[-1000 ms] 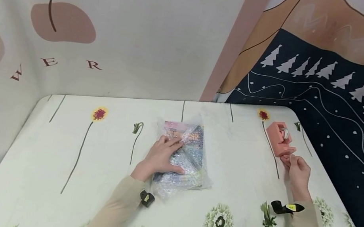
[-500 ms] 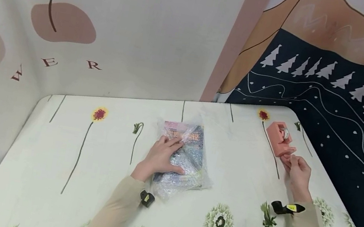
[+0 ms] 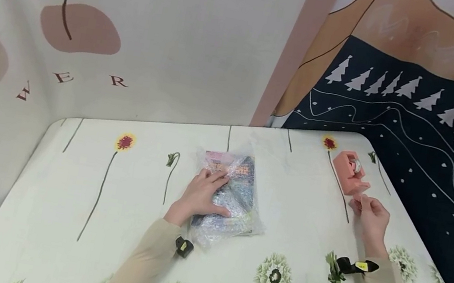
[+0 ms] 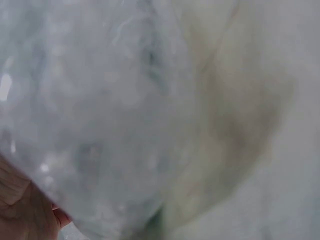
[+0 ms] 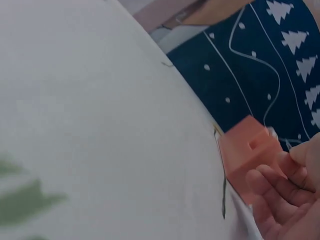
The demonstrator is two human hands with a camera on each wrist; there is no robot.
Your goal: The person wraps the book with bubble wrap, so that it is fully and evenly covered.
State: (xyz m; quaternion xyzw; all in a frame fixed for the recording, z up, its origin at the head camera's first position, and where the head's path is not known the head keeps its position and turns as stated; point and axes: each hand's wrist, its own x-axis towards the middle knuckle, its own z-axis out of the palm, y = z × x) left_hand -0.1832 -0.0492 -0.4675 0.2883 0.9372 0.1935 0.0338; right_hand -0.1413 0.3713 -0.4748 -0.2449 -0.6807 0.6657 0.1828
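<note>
A book [image 3: 234, 188] with a colourful cover lies under a sheet of bubble wrap [image 3: 212, 231] near the table's middle. My left hand [image 3: 200, 196] rests spread on top of it, thumb pointing right; the wrap fills much of the left wrist view, blurred. On the far right stands a pink tape dispenser [image 3: 348, 174] with a roll of tape [image 3: 355, 166] in it. Just in front of its cutting end, my right hand [image 3: 372, 218] pinches the end of the tape between thumb and forefinger. The clear strip itself is barely visible. The other fingers curl loosely in the right wrist view.
A white flower-print cloth covers the table [image 3: 122, 254]. A pale printed curtain [image 3: 189, 45] hangs along the back, and a dark curtain with white trees [image 3: 419, 123] runs close beside the right edge, near the dispenser.
My right hand has drawn back slightly from the dispenser, towards the right and the front. The left hand, the wrapped book and the dispenser stay in place.
</note>
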